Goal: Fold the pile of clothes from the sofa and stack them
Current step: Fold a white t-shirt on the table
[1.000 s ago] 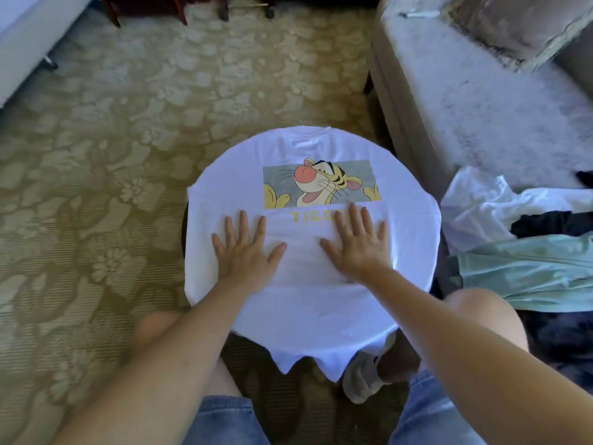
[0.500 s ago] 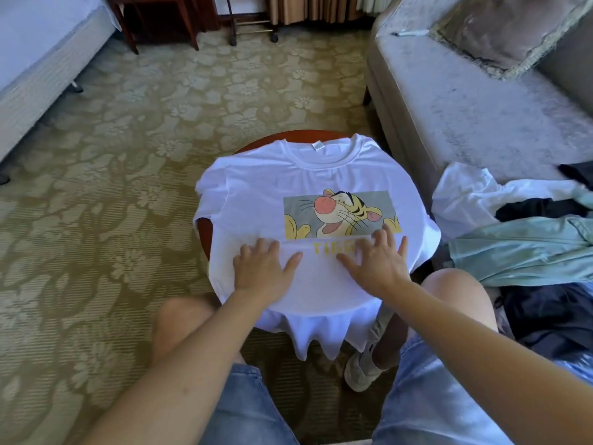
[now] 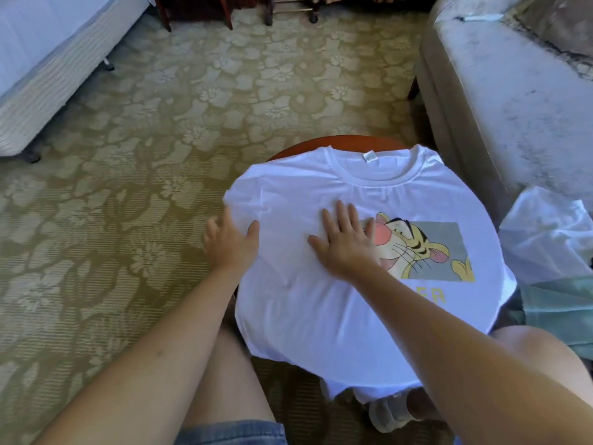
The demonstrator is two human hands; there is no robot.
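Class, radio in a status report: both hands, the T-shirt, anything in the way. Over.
Right hand flat on T-shirt. Left hand at its left edge, grip unclear. T-shirt spread unfolded on table. Nothing else on it.

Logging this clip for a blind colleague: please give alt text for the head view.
A white T-shirt with a cartoon tiger print lies spread over a round table; the right hand presses flat on it, the left hand touches its side edge. More clothes lie on the sofa at right.

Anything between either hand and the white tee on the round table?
Nothing visible. The right hand lies flat on the white tee, beside the tiger print. The left hand is at its left edge, thumb on the fabric; whether it grips is blurred.
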